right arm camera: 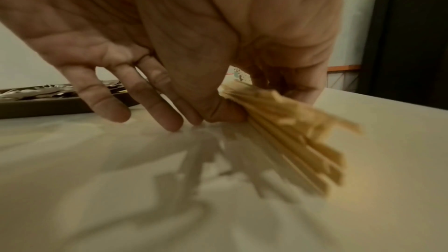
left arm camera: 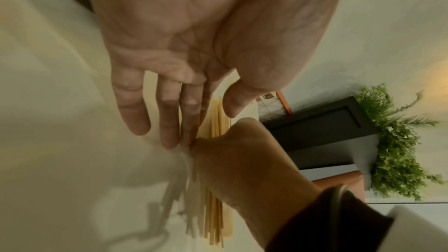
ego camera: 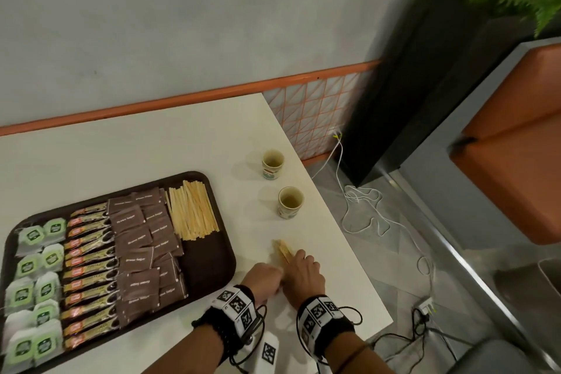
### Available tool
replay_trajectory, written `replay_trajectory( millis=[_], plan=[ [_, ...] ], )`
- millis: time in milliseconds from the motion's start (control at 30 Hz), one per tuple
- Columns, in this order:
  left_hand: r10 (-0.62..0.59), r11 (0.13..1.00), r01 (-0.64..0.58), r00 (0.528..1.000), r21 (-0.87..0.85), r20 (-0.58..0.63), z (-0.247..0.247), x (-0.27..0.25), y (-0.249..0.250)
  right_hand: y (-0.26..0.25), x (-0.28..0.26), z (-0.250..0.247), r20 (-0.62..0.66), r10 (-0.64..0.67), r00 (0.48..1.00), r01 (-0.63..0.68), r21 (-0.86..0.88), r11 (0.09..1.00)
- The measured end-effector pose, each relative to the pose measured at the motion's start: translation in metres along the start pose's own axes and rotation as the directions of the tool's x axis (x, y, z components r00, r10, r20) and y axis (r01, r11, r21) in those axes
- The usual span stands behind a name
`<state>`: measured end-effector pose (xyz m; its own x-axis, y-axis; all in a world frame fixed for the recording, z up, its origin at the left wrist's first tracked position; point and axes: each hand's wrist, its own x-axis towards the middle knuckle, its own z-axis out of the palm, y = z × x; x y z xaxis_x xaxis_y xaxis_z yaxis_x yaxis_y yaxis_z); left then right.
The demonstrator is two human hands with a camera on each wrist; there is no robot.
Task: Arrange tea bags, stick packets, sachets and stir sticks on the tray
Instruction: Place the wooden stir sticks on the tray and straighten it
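Note:
A dark brown tray at the left holds green tea bags, stick packets, brown sachets and a pile of wooden stir sticks. Right of the tray, a loose bundle of stir sticks lies low over the white table. My right hand pinches this bundle between thumb and fingers. My left hand is beside it with straight fingers, the sticks running between its thumb and index finger. The tray's edge shows low in the right wrist view.
Two small paper cups stand on the table beyond the hands. The table's right edge is close to my right hand. White cables lie on the floor beyond it, next to a black planter and an orange seat.

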<state>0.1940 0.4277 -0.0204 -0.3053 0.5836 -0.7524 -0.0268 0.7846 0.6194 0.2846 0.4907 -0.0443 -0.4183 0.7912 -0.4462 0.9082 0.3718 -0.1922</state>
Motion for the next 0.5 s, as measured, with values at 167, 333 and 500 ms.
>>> replay_trajectory(
  millis=[167, 333, 500],
  plan=[
    [0.005, 0.998, -0.004, 1.0, -0.055, 0.023, -0.011, -0.013, -0.004, -0.008, 0.001, 0.003, 0.0, -0.019, 1.0, 0.019, -0.027, 0.999],
    [-0.037, 0.993, 0.046, 0.995, -0.105, 0.09, -0.02, -0.026, -0.004, -0.011, -0.003, 0.008, -0.014, -0.04, 0.999, 0.038, -0.125, 0.991],
    [-0.044, 0.975, 0.065, 0.994, -0.212, 0.1, -0.031, -0.037, 0.002, -0.007, 0.0, 0.01, 0.05, -0.039, 0.998, 0.046, -0.145, 0.988]
  ],
)
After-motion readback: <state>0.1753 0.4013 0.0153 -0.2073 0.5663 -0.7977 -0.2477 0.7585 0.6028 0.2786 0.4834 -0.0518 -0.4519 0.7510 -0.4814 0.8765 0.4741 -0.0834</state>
